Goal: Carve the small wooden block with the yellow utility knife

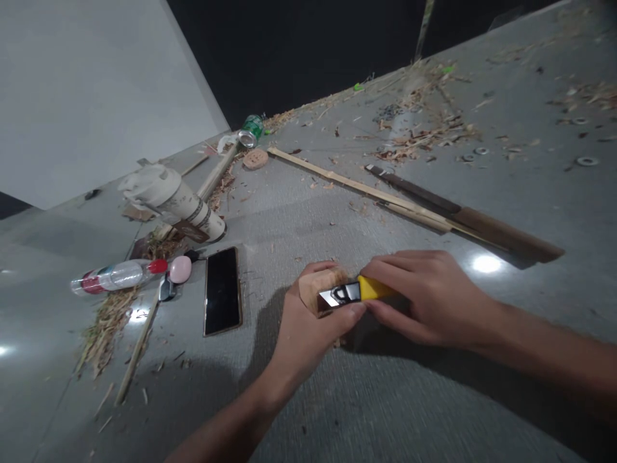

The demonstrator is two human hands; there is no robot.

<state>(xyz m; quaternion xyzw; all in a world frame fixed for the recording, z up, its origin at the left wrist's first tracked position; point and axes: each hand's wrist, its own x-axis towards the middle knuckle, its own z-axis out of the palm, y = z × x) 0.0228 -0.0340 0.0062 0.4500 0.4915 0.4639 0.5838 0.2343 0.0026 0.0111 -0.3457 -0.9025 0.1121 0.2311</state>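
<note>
A: How are the hands working just now?

B: Nearest, above the grey surface (337, 418), the left hand (303, 325) is wrapping its fingers around a small, pale-brown wooden block (311, 283), near the middle. The right hand (427, 299) is pinching a yellow-handled knife with a silver blade (376, 287), its fingers narrow around the handle. The blade is pointing left over the block; I can't tell whether it's biting.

A: What should the person be minding?

B: The left thumb is lying just beside the blade's base, so I'd be holding its tip low, taking thin shavings and bracing the block firmly.

A: And farther off?

B: A black rectangular phone (222, 292) is lying left; beyond, a green metal can (251, 130) is resting on its side.
</note>
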